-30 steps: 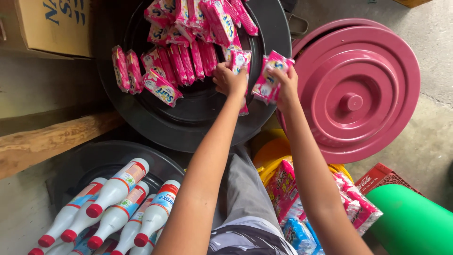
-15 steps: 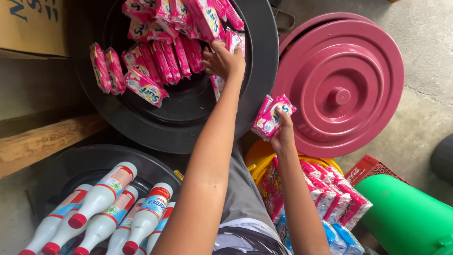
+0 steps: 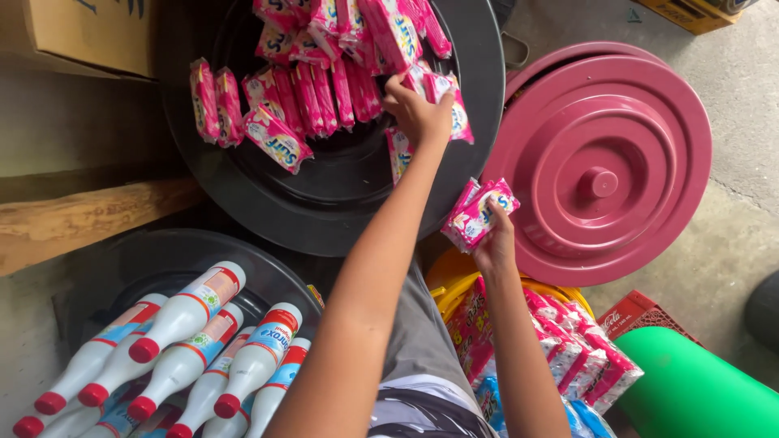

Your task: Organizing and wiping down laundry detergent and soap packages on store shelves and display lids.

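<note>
The left hand (image 3: 418, 113) reaches into the round black plastic lid (image 3: 324, 203), fingers closed on a pink detergent sachet (image 3: 450, 101) at the row's right end. The right hand (image 3: 495, 243) grips a small stack of pink sachets (image 3: 477, 212), held over the gap between the black lid and the round maroon plastic lid (image 3: 617, 170). The stack lies below and right of the row, long axis tilted up-right. The right hand is nearer to it.

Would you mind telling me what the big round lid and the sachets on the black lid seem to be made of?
The big round lid looks like moulded plastic, dull pink with ribbed rings and a centre knob. The sachets look like thin glossy plastic film, crinkled and shiny. The black lid under them seems smooth plastic with a faint sheen.
</note>
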